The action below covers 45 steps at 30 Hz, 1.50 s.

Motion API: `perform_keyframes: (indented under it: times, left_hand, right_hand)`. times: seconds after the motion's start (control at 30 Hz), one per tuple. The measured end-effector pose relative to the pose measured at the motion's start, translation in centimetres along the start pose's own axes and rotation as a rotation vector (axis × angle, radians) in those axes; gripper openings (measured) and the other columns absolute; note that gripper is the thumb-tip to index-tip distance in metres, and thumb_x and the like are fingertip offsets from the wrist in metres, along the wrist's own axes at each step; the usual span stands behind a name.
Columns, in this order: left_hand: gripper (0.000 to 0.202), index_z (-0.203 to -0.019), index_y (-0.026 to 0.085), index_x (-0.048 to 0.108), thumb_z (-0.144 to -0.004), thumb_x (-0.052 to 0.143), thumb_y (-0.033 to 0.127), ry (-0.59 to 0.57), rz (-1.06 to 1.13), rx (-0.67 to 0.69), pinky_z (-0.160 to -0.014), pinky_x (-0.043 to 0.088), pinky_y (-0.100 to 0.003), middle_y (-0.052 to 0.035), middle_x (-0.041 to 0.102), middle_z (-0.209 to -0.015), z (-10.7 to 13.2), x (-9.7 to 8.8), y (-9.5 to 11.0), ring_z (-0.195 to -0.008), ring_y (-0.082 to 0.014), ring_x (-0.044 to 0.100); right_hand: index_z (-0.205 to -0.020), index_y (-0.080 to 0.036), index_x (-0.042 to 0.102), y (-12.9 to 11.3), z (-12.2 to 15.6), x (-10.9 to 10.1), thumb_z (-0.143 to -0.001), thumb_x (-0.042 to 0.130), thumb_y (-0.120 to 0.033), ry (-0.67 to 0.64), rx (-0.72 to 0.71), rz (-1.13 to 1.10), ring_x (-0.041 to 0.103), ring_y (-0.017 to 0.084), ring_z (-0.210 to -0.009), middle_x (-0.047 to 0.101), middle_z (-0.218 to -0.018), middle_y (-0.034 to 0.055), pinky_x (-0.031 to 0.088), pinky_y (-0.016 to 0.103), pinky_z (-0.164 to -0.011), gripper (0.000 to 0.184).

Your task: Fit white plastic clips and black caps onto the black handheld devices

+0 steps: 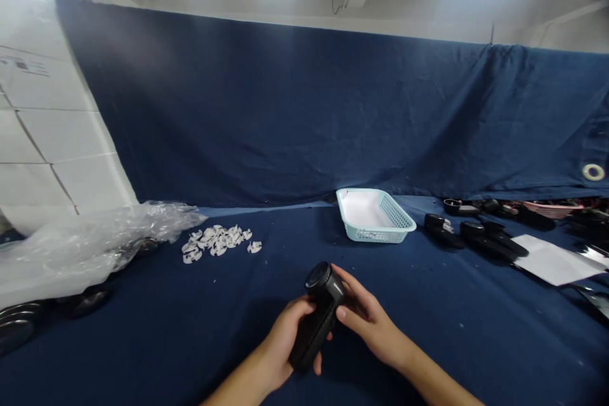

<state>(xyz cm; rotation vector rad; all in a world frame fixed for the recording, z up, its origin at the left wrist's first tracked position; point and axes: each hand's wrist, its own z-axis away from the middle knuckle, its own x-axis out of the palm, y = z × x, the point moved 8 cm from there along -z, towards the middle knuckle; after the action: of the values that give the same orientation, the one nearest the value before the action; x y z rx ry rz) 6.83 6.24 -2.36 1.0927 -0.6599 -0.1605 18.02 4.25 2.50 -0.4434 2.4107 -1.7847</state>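
A black hand-held device [318, 314] with a round head at its top is held upright-tilted over the blue-covered table [190, 330]. My left hand [285, 342] is wrapped round its lower body from the left. My right hand [364, 317] grips the upper part from the right, thumb pressed on its side near the round head.
A pale green plastic basket [375, 216] stands behind the hands. Several small white pieces [216, 241] lie to the left, beside a clear plastic bag [80, 247]. Several black devices [476, 235] and a white sheet [552, 260] lie at right. White boxes [42, 133] stack far left.
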Motion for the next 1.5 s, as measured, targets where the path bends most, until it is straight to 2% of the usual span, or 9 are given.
perform_keyframes:
  times: [0.47,0.67,0.77,0.87,0.93,1.03,1.33,1.43,1.5]
  left_hand:
    - [0.042,-0.111,0.008,0.054,-0.084,0.039,0.037,0.007,0.025,-0.003,-0.035,0.044,-0.026,-0.0068,0.063,-0.064,-0.1,-0.4,-0.3,-0.038,-0.0164,0.056]
    - [0.042,-0.111,0.009,0.056,-0.085,0.041,0.039,0.005,0.008,0.024,-0.037,0.045,-0.026,-0.0070,0.065,-0.065,-0.4,-0.2,0.0,-0.039,-0.0156,0.056]
    - [0.042,-0.114,0.013,0.057,-0.085,0.044,0.041,0.086,-0.049,0.089,-0.040,0.046,-0.027,-0.0069,0.067,-0.074,-0.2,-0.6,0.7,-0.042,-0.0152,0.057]
    - [0.039,-0.116,0.019,0.058,-0.084,0.051,0.038,0.222,-0.244,0.279,-0.067,0.054,-0.032,-0.0082,0.069,-0.097,0.4,-1.5,2.6,-0.073,-0.0201,0.067]
    - [0.037,-0.117,0.020,0.059,-0.084,0.055,0.036,0.254,-0.413,0.431,-0.092,0.046,-0.033,-0.0075,0.066,-0.114,0.8,-1.5,4.0,-0.103,-0.0225,0.061]
    - [0.038,-0.120,0.021,0.058,-0.086,0.054,0.037,0.230,-0.572,0.508,-0.101,0.038,-0.033,-0.0071,0.062,-0.123,0.9,-1.3,4.3,-0.115,-0.0230,0.054]
    - [0.037,-0.115,0.018,0.061,-0.085,0.056,0.039,0.236,-0.459,0.416,-0.101,0.038,-0.036,-0.0098,0.064,-0.116,1.1,-0.9,3.6,-0.114,-0.0242,0.055]
    - [0.045,-0.120,0.018,0.055,-0.082,0.058,0.041,0.146,-0.256,0.120,-0.068,0.054,-0.039,-0.0108,0.066,-0.097,2.0,-0.4,1.5,-0.088,-0.0260,0.064]
    - [0.048,-0.119,0.017,0.055,-0.075,0.065,0.035,0.049,-0.134,0.030,-0.049,0.052,-0.032,-0.0120,0.063,-0.099,3.4,0.0,0.3,-0.080,-0.0258,0.064]
  right_hand:
    - [-0.140,-0.031,0.034,-0.2,0.2,0.6,-0.082,0.067,-0.030,0.004,-0.015,0.003,0.059,0.023,-0.106,0.056,-0.127,0.0072,0.045,0.041,-0.094,0.067]
    - [-0.139,-0.031,0.035,0.3,-0.1,0.7,-0.083,0.064,-0.036,0.056,0.029,-0.099,0.049,0.023,-0.121,0.051,-0.135,0.0053,0.040,0.041,-0.101,0.063]
    - [-0.136,-0.030,0.041,0.9,-0.2,0.3,-0.083,0.063,-0.039,0.135,0.056,-0.119,0.049,0.024,-0.122,0.049,-0.138,0.0055,0.039,0.042,-0.102,0.058]
    - [-0.133,-0.029,0.045,1.7,-0.3,-0.5,-0.082,0.065,-0.040,0.195,0.083,-0.091,0.049,0.025,-0.122,0.051,-0.136,0.0065,0.036,0.044,-0.104,0.056]
    - [-0.132,-0.027,0.046,2.2,-0.5,-0.8,-0.080,0.067,-0.039,0.187,0.078,-0.084,0.049,0.025,-0.123,0.054,-0.132,0.0067,0.034,0.043,-0.106,0.058]
    - [-0.131,-0.024,0.046,2.6,-0.7,-0.9,-0.078,0.069,-0.038,0.165,0.054,-0.036,0.053,0.025,-0.119,0.057,-0.129,0.0085,0.036,0.041,-0.105,0.059]
    - [-0.124,-0.018,0.051,3.5,-0.1,-1.5,-0.074,0.069,-0.047,0.306,0.092,0.073,0.063,0.028,-0.102,0.067,-0.112,0.0108,0.050,0.042,-0.088,0.060]
    - [-0.122,-0.017,0.054,3.7,0.3,-1.8,-0.072,0.070,-0.048,0.326,0.148,0.094,0.063,0.030,-0.103,0.069,-0.107,0.0105,0.052,0.041,-0.087,0.061]
    - [-0.121,-0.017,0.055,3.8,0.5,-1.7,-0.073,0.070,-0.047,0.306,0.166,0.127,0.061,0.030,-0.107,0.068,-0.110,0.0110,0.051,0.038,-0.090,0.059]
